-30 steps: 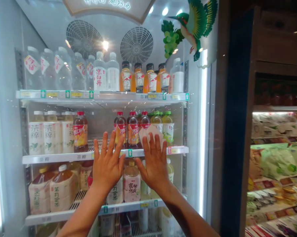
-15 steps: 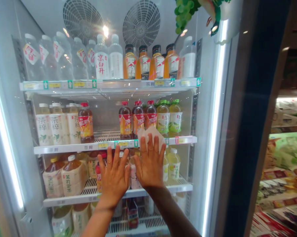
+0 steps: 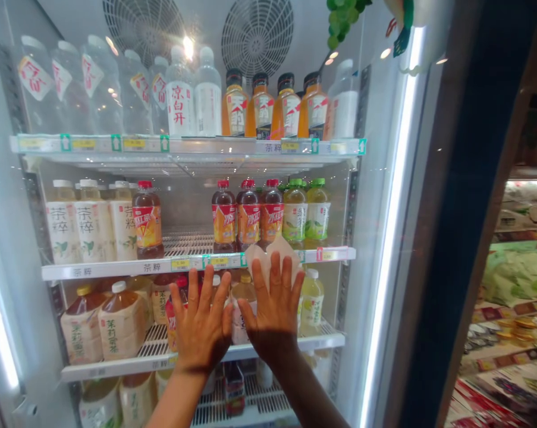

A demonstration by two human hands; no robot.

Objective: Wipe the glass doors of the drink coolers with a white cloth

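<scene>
Both my hands are raised in front of the glass door of a drinks fridge. My right hand (image 3: 272, 309) lies flat with its fingers spread over a thin white tissue (image 3: 278, 246), whose edges stick out past the fingertips and which seems pressed to the glass. To its left, my left hand (image 3: 202, 321) is also spread flat, palm toward the glass, with nothing seen in it. Whether the left palm touches the pane is hard to tell. Behind the hands are red-capped tea bottles (image 3: 249, 215) and the middle shelf edge (image 3: 161, 266).
Clear water bottles (image 3: 90, 89) and orange drink bottles (image 3: 261, 110) stand on the top shelf. Large tea jugs (image 3: 122, 321) fill the lower left. A lit strip (image 3: 386, 238) runs along the fridge's right side, beside a dark frame (image 3: 468, 208). Packaged goods (image 3: 518, 273) lie beyond it.
My hands have slid slightly down against the shelves, the tissue along with the right hand. The fridge looks a little larger as the view has shifted.
</scene>
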